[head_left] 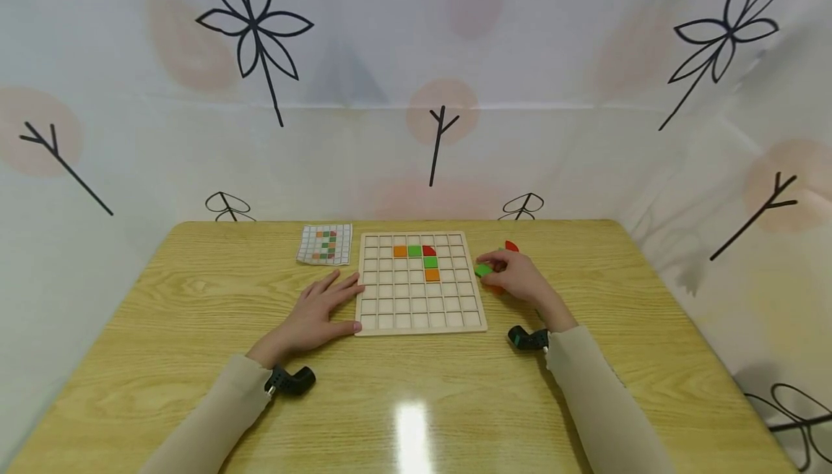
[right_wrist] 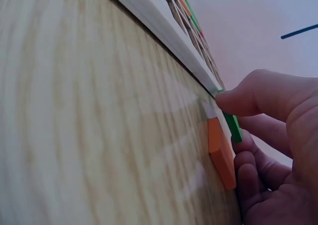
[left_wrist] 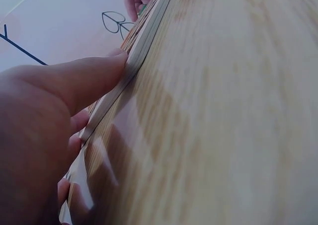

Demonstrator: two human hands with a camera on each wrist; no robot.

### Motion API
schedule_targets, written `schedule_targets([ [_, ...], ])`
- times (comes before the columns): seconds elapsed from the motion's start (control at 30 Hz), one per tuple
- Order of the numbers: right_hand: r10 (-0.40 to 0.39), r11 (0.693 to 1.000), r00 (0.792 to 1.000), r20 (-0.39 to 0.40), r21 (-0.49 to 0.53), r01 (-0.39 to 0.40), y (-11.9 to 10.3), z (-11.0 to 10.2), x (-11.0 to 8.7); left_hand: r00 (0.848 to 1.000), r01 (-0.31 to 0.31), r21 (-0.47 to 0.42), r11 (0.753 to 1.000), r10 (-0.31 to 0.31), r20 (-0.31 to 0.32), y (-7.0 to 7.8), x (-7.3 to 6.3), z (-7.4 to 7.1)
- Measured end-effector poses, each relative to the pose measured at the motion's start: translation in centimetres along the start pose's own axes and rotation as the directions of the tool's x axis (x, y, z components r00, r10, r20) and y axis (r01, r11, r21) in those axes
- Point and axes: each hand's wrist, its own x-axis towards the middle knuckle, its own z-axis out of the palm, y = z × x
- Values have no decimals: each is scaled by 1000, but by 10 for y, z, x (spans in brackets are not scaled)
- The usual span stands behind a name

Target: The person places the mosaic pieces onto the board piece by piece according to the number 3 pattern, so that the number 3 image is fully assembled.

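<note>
My right hand [head_left: 520, 276] pinches a green tile [right_wrist: 232, 126] between thumb and fingers, just off the right edge of the wooden grid board [head_left: 396, 321]. An orange tile [right_wrist: 221, 155] lies on the table below that hand, and a red rounded piece [head_left: 512, 246] shows just beyond it. At the board's left edge my left hand [head_left: 313, 321] lies with fingers spread, thumb and fingertips touching the frame. In the board's cells sit an orange tile [head_left: 399, 251], a green tile [head_left: 414, 251], a red rounded piece [head_left: 429, 251], then a green tile [head_left: 431, 262] and an orange tile [head_left: 432, 275] running downward.
A paper card [head_left: 325, 244] with a printed grid of coloured squares lies on the table left of the board's top corner. The wooden table [head_left: 364, 402] ends at a patterned cloth backdrop [head_left: 364, 163]. Both wrists wear black cameras.
</note>
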Motion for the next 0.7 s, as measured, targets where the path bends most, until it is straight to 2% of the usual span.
schedule_targets([
  [0.23,-2,1000,1000,-23,19,2,2,3,-2,1000,11,-9,1000,-11,7,-1,-1,0],
  [0.7,6,999,998,-69,51,-3,1,7,-3,1000,2,-3,1000,-2,-17,-1,-2,1],
])
